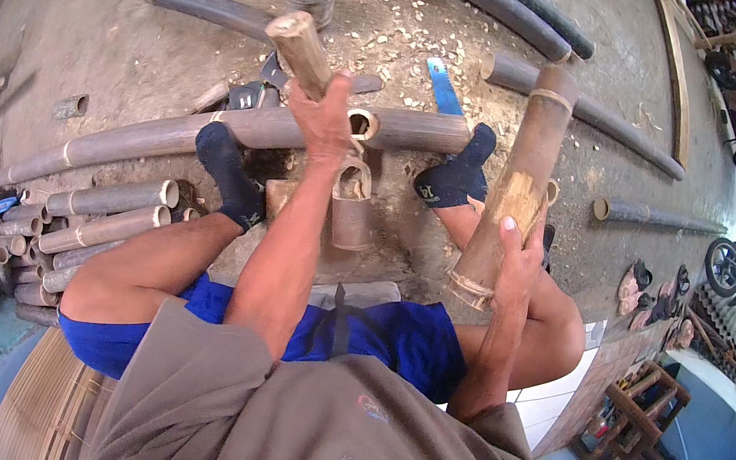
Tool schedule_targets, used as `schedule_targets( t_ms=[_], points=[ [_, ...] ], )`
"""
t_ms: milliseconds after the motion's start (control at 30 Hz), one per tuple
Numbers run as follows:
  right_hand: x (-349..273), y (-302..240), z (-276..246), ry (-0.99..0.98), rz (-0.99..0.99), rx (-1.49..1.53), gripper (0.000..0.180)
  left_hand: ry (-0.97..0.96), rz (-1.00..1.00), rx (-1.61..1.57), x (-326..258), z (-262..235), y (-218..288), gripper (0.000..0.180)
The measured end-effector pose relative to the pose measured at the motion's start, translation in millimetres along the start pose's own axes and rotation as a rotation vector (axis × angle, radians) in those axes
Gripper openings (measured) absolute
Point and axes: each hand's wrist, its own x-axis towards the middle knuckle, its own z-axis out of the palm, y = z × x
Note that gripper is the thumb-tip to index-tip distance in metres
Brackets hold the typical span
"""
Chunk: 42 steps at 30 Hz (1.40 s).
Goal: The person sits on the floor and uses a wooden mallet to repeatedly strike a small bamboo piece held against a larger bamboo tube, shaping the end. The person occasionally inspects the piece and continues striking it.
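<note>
- Left hand (320, 118) is holding the club (299, 44) over the pole (259, 128); fingers are wrapping it, pale end sticking out.
- Right hand (519, 267) is holding the tube (543, 142) just right of the pole's right end; fingers are curling round its lower part.
- I'd be keeping that right grip firm: most of the tube is rising past it, so it's probably wanting to tip.
- Thumb is resting by the patch's lower edge. I'd be moving it lower; cut fibre may be splintery.
- Club should be staying clear of left foot (227, 169) and right foot (457, 175), both at the pole.
- Tube is leaning, top to the right: brown-grey, ridged near both ends, showing a pale bare patch mid-length.
- Cut piece (351, 220), arch-topped, is sitting on the pole's near side; blue blade (445, 86) is lying on its far side.
</note>
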Motion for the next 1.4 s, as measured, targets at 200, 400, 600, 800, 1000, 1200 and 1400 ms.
schedule_targets(
  t_ms=[200,400,600,800,1000,1200,1400],
  points=[
    [7.9,-16.4,60.7,-0.307,-0.128,-0.062,0.089,-0.003,-0.042,-0.265,25.5,-53.8,-16.8,0.019],
    [15.5,-106.3,122.3,-0.530,-0.415,-0.421,0.096,0.047,-0.260,-0.393,1.4,-68.8,-40.0,0.016],
    [43.2,-151.6,185.7,-0.752,-0.882,-0.924,0.090,0.202,-0.114,-0.271,-13.8,-64.7,-35.8,0.018],
    [60.8,-173.2,234.8,-0.707,-1.319,-1.259,0.075,0.096,-0.261,-0.357,-12.1,-80.0,-75.2,0.004],
    [60.1,-161.6,225.7,-0.919,-1.085,-1.416,0.084,0.275,-0.275,-0.361,-26.5,-62.5,-60.1,0.004],
    [45.6,-191.3,164.5,-0.686,-0.833,-1.226,0.089,-0.120,-0.071,-0.117,-80.5,-3.7,-21.2,0.018],
    [14.9,-141.9,65.0,-0.158,-0.502,-0.485,0.088,-0.514,0.300,0.502,-105.2,40.5,-10.6,0.047]
  ],
)
